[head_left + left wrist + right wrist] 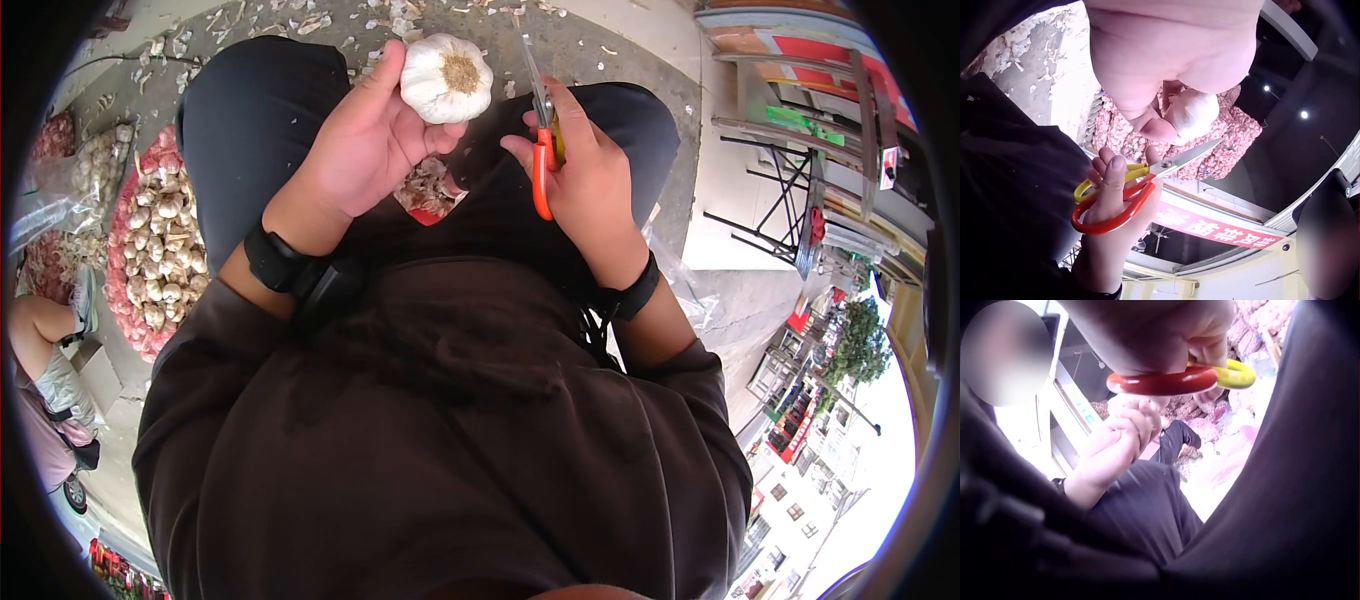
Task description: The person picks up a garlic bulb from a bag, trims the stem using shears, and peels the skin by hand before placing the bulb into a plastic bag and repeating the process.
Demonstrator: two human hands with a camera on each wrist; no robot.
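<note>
Pale scraps [402, 22] littered the floor [640, 68] beyond the garlic bulb [446, 78]. Our left hand [365, 150] clasped it; beside it, our right hand [596, 180] gripped scissors [541, 178]. This seemed a lining-up step; moving nearer called for fingers clear of the blades [1192, 154].

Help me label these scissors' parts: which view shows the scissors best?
The left wrist view: the scissors show their red loop, yellow loop, pivot and blades. The head view has them smaller, in the right hand. The right wrist view shows the loops, no blades.

One head view, two wrist views
</note>
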